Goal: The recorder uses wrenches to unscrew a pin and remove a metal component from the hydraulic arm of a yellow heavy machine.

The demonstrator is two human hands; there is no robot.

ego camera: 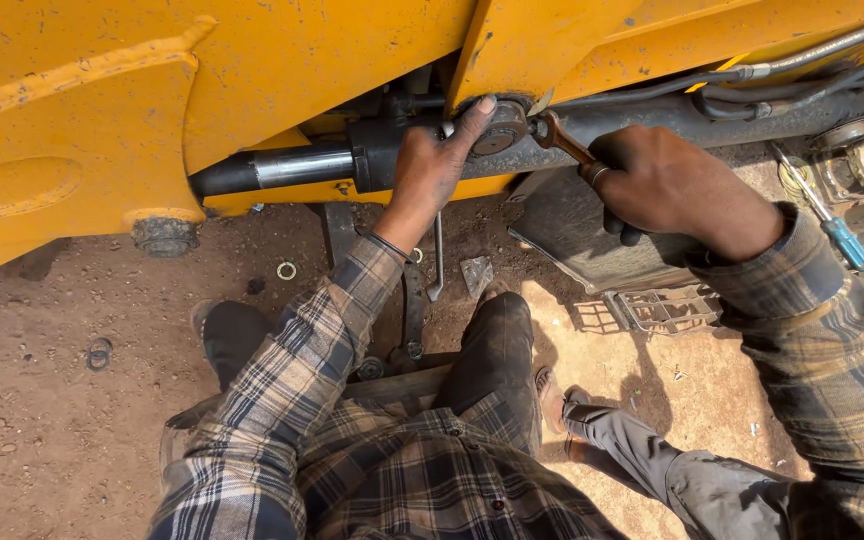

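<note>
Head view: left hand point(439, 160) presses round greasy cap point(501, 127), fingers spread; right hand point(657, 180) clenches rusty wrench point(564, 141).

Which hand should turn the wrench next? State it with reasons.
Right, probably. The right hand already grips the rusty wrench, whose head sits by the round cap; the left hand rests on that cap.

Hands point(432, 165) point(657, 185) work wrench point(564, 142) on nut point(500, 128).

Harsh sunlight, sharp shadows, crisp focus
</note>
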